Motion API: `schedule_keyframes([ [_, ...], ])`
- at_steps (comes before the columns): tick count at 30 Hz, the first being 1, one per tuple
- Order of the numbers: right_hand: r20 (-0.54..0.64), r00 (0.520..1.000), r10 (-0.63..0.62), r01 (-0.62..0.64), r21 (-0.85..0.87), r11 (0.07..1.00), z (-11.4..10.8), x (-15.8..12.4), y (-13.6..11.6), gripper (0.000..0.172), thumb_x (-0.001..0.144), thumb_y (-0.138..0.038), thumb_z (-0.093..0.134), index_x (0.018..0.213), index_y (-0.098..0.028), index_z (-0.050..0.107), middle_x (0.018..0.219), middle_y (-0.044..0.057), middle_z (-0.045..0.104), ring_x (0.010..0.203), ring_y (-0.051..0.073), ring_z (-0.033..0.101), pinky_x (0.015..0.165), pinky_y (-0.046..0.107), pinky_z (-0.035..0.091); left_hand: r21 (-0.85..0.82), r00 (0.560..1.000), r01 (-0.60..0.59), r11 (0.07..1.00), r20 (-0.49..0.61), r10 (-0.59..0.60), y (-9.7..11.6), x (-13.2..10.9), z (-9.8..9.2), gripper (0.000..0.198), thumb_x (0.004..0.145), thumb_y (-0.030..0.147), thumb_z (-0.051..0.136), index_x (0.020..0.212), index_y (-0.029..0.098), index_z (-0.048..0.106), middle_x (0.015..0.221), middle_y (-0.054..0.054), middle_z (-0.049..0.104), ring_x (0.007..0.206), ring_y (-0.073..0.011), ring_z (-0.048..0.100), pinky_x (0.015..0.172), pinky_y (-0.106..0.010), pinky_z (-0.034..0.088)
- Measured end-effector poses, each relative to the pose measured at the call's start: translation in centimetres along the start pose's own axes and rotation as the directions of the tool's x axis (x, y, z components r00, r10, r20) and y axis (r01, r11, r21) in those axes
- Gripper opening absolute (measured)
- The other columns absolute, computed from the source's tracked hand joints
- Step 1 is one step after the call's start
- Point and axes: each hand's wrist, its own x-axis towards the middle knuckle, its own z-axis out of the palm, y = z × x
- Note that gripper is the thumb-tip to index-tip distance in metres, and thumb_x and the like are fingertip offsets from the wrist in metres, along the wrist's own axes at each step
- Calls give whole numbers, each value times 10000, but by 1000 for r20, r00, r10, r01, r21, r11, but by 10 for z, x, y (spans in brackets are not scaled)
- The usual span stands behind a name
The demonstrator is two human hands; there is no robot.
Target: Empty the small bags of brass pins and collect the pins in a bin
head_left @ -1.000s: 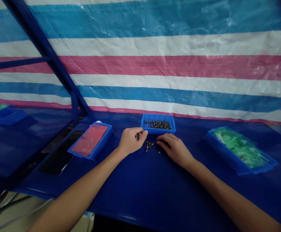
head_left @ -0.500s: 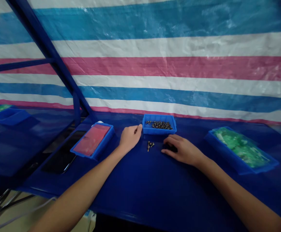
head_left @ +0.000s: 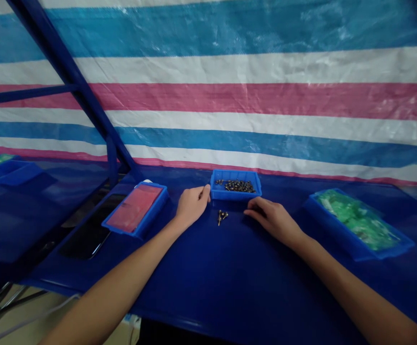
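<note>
A blue bin (head_left: 236,194) of small dark metal screws stands at the back middle of the blue table. Several loose screws (head_left: 221,216) lie on the table in front of it. My left hand (head_left: 193,205) is closed beside the bin's left front corner; what its fingers hold, if anything, is hidden. To the right of the loose screws, just in front of the bin's right corner, my right hand (head_left: 271,216) has thumb and fingers slightly apart, with nothing visible between them.
A blue bin with red flat packets (head_left: 135,208) stands at the left, next to a black phone (head_left: 86,235). On the right, another bin holds green packets (head_left: 355,218). A blue metal frame (head_left: 86,105) and one more bin (head_left: 14,173) are farther left.
My right hand has shifted slightly right and up, and the gap between its thumb and fingers has narrowed. My left hand has stayed nearly still.
</note>
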Motion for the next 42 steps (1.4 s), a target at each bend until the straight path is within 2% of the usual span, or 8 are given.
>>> schedule_keyframes([
  [10, -183, 980, 82, -48, 183, 982, 5, -3, -18, 221, 826, -428, 671, 867, -218, 618, 804, 0, 668, 687, 137, 617, 580, 248, 466, 13, 1000, -22, 1000, 11, 22, -1, 0, 0, 547, 979, 483, 301, 656, 198, 638, 600, -11, 654, 596, -163, 611, 592, -251, 382],
  [12, -317, 946, 71, -35, 117, 992, 3, 1, -17, 193, 840, -413, 660, 868, -225, 623, 818, 7, 667, 714, 147, 617, 617, 268, 480, 14, 1000, -17, 1000, 15, 17, 0, 1, 0, 548, 979, 478, 297, 658, 197, 642, 605, -14, 657, 598, -165, 611, 594, -252, 384],
  [14, -498, 866, 38, -43, 0, 999, 0, 8, -12, 153, 859, -383, 647, 877, -232, 627, 843, 21, 668, 792, 173, 609, 708, 306, 491, 18, 1000, -10, 1000, 23, 10, 0, 1, 0, 551, 978, 477, 295, 656, 197, 644, 607, -16, 657, 599, -167, 610, 592, -253, 384],
  [16, -586, 810, -11, -71, -117, 991, -2, 17, -5, 129, 872, -366, 635, 888, -238, 632, 869, 33, 676, 887, 209, 593, 811, 363, 473, 20, 1000, -5, 1000, 29, 5, -1, 1, 1, 554, 977, 477, 294, 655, 197, 647, 604, -16, 654, 597, -167, 608, 588, -253, 382],
  [23, -487, 858, -166, 20, -292, 956, 8, 19, -5, 223, 875, -348, 638, 1073, -246, 618, 1087, 76, 645, 1027, 257, 560, 888, 433, 412, 21, 999, -13, 1000, 33, 12, -2, 1, 1, 557, 982, 479, 287, 669, 198, 652, 616, -18, 664, 603, -169, 613, 591, -254, 384],
  [27, -172, 948, -269, 240, -171, 956, 20, 9, -26, 196, 925, -305, 560, 1098, -236, 621, 1033, 74, 630, 939, 219, 566, 839, 388, 469, 42, 999, -29, 999, 35, 27, -1, 0, 1, 564, 987, 479, 281, 665, 195, 647, 624, -21, 664, 607, -167, 616, 605, -254, 393],
  [30, 0, 969, -246, 245, -103, 964, 26, 10, -32, 217, 942, -296, 524, 1122, -228, 625, 1062, 80, 612, 960, 219, 553, 851, 392, 492, 41, 999, -29, 999, 35, 27, 0, 0, 1, 567, 990, 474, 276, 673, 193, 653, 627, -20, 665, 602, -162, 617, 613, -251, 402],
  [42, 110, 972, -209, 220, -104, 970, 26, 16, -33, 144, 957, -271, 498, 993, -186, 609, 980, 63, 619, 945, 203, 548, 851, 370, 494, 51, 999, -18, 999, 41, 16, 0, 1, 1, 575, 989, 482, 263, 689, 199, 664, 642, -17, 675, 616, -163, 626, 622, -253, 410],
])
